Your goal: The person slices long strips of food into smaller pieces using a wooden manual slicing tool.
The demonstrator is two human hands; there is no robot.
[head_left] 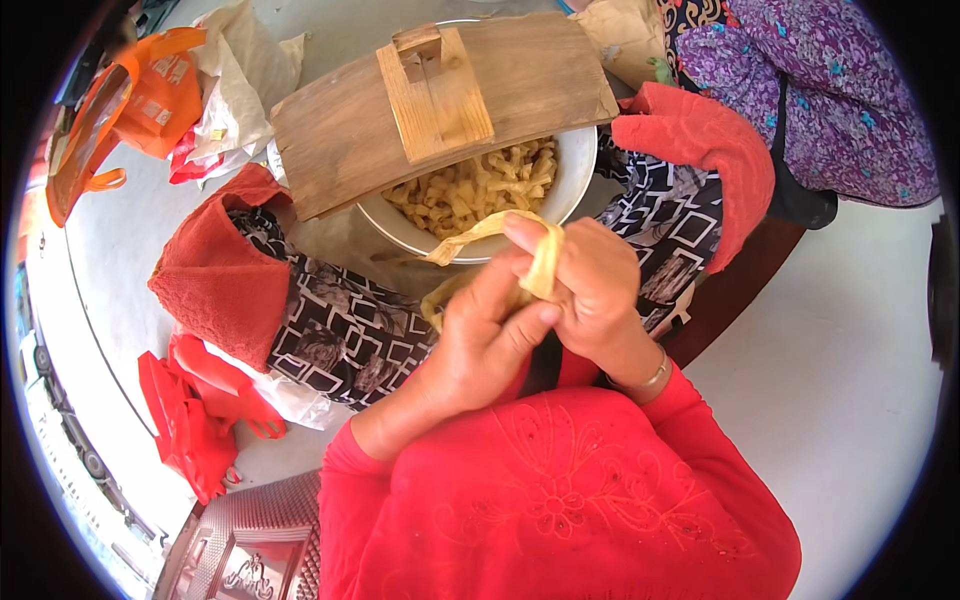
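Seemingly mid-fold, both hands met just in front of the basin in the head view, the only view there was. The left hand (478,335) was curled, thumb and fingers pinched on the lower part of a pale yellow strip (543,262), while the right hand (592,290) was closed over the strip's upper part, so that it looped across the right fingers. One loose end of the strip trailed leftward, overlapping the white basin (572,178) at its near rim; another sagged below the left hand. A thin bracelet (650,378) circled the right wrist, and red sleeves (560,500) filled the lower frame.

The strip looked thin, limp and light, draping wherever it was not held, so it would likely tear or slip if pulled hard; a pinch near the fold, close to both thumbs, seemed the safest hold.

Behind the hands, the basin held many more pale yellow pieces (480,185), and a wooden lid (340,130) with a raised handle block covered its far half. A black-and-white patterned cloth (340,335) with red towelling (215,280) wrapped the basin's sides. An orange bag (130,100) and a white bag (240,70) lay at the upper left, red plastic bags (195,420) at the lower left, and an embossed metal tin (250,545) sat at the bottom edge. Another person in purple flowered clothing (820,90) sat at the upper right.
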